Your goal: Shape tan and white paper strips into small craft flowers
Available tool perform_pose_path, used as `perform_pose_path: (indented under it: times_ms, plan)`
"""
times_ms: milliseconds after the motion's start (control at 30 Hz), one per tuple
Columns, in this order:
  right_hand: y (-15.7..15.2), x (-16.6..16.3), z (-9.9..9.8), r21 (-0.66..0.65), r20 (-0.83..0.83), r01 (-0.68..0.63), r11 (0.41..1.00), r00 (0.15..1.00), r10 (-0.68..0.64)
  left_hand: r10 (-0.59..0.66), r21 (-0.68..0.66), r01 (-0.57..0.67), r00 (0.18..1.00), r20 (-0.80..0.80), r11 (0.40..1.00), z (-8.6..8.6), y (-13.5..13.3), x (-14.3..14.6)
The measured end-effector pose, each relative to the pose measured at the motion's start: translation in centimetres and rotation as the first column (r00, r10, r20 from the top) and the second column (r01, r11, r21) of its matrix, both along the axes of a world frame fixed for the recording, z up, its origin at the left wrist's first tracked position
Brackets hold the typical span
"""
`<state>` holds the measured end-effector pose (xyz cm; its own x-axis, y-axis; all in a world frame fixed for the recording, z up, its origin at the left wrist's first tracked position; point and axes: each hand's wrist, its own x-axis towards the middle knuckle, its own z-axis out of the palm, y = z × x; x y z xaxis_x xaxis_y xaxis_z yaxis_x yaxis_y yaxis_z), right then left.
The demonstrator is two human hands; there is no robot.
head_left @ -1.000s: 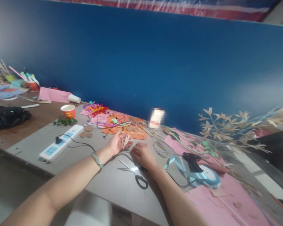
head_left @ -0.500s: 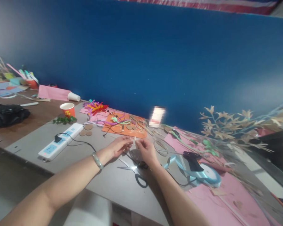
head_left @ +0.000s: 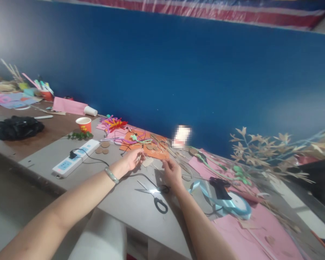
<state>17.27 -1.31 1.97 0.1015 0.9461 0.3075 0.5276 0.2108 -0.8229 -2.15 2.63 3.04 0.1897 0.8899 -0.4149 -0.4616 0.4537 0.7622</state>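
Note:
My left hand (head_left: 133, 160), with a bangle on the wrist, has its fingers curled around a thin pale strip too small to name. My right hand (head_left: 172, 174) is closed, thumb and fingertips together; what they pinch, if anything, is too small to make out. Between the hands, a small beige piece (head_left: 148, 161) appears at the near edge of an orange sheet (head_left: 157, 154). Scissors (head_left: 154, 194) with black handles lie spread on the table below my hands, close to a black cable (head_left: 141, 176).
To the left are a white power strip (head_left: 76, 159), a paper cup (head_left: 83, 124) and wooden discs (head_left: 102, 148). On the right lie a black glue gun (head_left: 220, 187), a light blue ribbon roll (head_left: 239, 203) and pink paper (head_left: 260, 231). Dried branches (head_left: 256, 148) reach over the table.
My hands were close together at a small pale piece and have moved apart, left hand leftward and up, right hand slightly right. The view has shifted a little.

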Motion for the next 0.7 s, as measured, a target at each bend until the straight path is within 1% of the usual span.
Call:
perform_pose_path:
  times_ms: [200, 400, 567, 700]
  plan:
    - [-0.2, 0.1, 0.2, 0.066, 0.095, -0.033, 0.997, 0.995, 0.026, -0.105, -0.01, 0.104, 0.991, -0.087, 0.994, 1.6, 0.6, -2.6]
    - [-0.1, 0.3, 0.2, 0.067, 0.139, -0.031, 0.997, 0.99, 0.021, -0.214, -0.046, 0.209, 0.956, -0.201, 0.977, 1.8, 1.6, -7.0]
    - [0.2, 0.5, -0.1, 0.072, 0.163, -0.023, 0.997, 0.987, 0.011, -0.224, -0.031, 0.228, 0.907, -0.357, 0.973, 2.2, 1.9, -10.2]
    - [0.2, 0.6, 0.0, 0.062, 0.163, -0.042, 0.997, 0.986, 0.032, -0.249, -0.043, 0.258, 0.859, -0.448, 0.965, 2.8, 1.8, -11.5]
